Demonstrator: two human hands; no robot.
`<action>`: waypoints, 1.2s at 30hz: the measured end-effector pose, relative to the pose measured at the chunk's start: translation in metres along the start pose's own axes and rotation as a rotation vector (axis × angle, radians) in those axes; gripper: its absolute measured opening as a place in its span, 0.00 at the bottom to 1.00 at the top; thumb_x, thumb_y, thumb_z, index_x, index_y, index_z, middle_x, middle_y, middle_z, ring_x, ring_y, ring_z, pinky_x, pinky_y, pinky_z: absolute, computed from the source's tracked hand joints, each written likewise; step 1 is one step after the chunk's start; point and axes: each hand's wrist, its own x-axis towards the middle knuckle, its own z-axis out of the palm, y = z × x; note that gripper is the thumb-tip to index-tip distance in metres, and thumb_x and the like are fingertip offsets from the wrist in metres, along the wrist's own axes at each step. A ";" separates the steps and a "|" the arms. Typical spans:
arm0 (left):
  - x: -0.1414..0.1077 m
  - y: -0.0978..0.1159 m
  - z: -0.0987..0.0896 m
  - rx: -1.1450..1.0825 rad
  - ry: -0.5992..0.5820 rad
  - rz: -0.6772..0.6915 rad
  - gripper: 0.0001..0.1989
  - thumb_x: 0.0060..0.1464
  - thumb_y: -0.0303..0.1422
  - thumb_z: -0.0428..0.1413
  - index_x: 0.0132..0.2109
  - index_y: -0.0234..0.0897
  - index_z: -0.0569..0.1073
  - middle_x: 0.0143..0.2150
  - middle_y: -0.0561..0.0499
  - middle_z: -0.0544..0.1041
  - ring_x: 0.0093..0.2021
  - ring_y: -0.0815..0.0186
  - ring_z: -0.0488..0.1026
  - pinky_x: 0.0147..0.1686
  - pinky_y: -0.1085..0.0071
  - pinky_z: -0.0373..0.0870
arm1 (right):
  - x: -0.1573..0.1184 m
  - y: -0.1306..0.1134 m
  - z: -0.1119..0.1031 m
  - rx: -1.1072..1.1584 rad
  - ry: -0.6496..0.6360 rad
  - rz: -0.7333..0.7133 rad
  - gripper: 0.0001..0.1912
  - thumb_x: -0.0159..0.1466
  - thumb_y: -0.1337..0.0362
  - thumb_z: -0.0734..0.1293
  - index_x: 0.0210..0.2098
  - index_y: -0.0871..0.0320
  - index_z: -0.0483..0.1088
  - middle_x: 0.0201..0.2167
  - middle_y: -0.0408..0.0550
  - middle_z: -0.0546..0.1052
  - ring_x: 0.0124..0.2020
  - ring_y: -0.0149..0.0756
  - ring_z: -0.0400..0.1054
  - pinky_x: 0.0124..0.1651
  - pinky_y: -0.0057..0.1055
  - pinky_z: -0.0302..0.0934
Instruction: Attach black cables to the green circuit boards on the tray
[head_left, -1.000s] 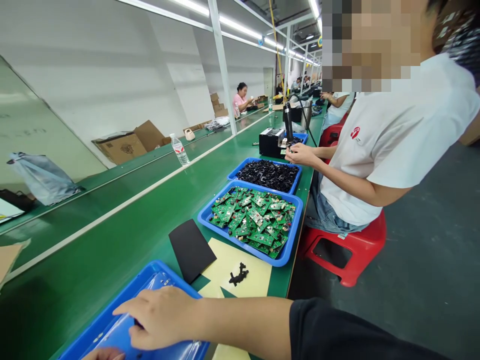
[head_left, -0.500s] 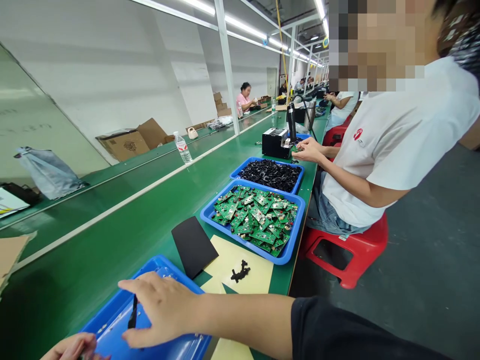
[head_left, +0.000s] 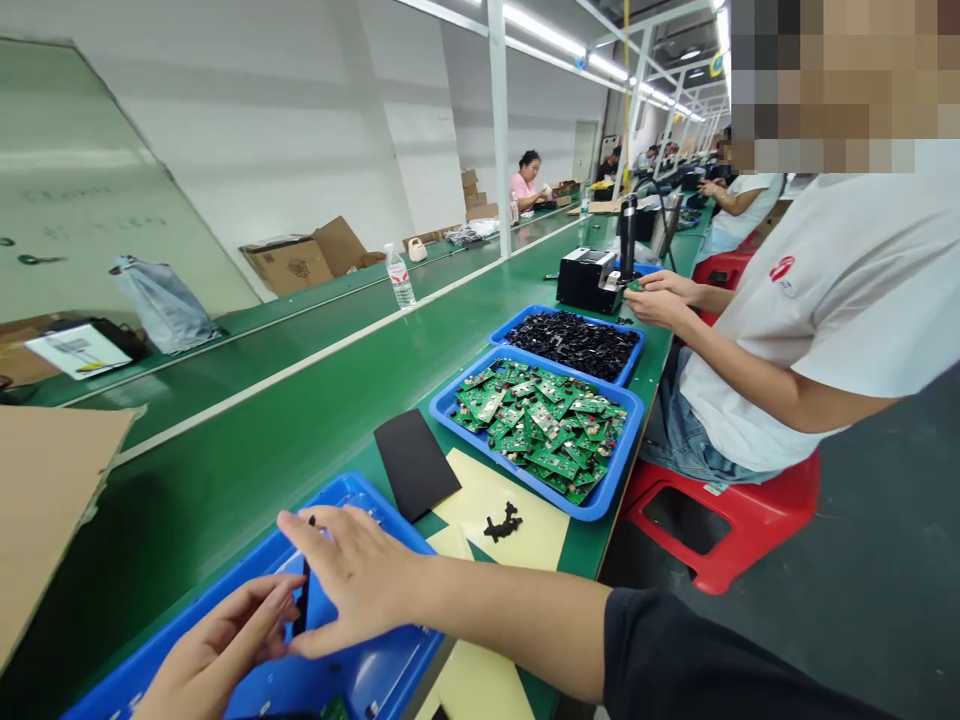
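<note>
My right hand (head_left: pixel 367 575) reaches in from the right over a blue tray (head_left: pixel 341 490), thumb and fingers bent around a thin black plastic part (head_left: pixel 302 600) held upright. Close against its left side is my left hand (head_left: pixel 229 635), fingers pinched together at the black part; whatever lies inside them is hidden. Small pale bits and a green circuit board (head_left: pixel 335 708) lie in the tray below. Beyond it, another black plastic part (head_left: pixel 503 522) rests on a yellow sheet (head_left: pixel 544 520), beside a black sheet (head_left: pixel 416 465).
A blue tray of green circuit boards (head_left: pixel 540 425) stands ahead, with a tray of small black parts (head_left: pixel 574 342) behind it. A co-worker (head_left: pixel 825 290) sits on a red stool (head_left: pixel 720 570) at right. Cardboard (head_left: pixel 52 510) juts in at left; a water bottle (head_left: pixel 400 278) stands farther back.
My left hand has risen from the bottom edge and moved right, up to the black part in my right hand. The view has shifted left, so the surroundings sit farther right.
</note>
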 end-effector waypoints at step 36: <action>-0.031 -0.017 -0.014 0.077 -0.144 0.043 0.12 0.39 0.39 0.60 0.27 0.37 0.68 0.25 0.53 0.70 0.27 0.67 0.68 0.27 0.72 0.60 | -0.029 0.013 0.024 0.109 0.099 0.103 0.60 0.54 0.68 0.69 0.63 0.47 0.14 0.62 0.64 0.35 0.59 0.56 0.57 0.56 0.52 0.58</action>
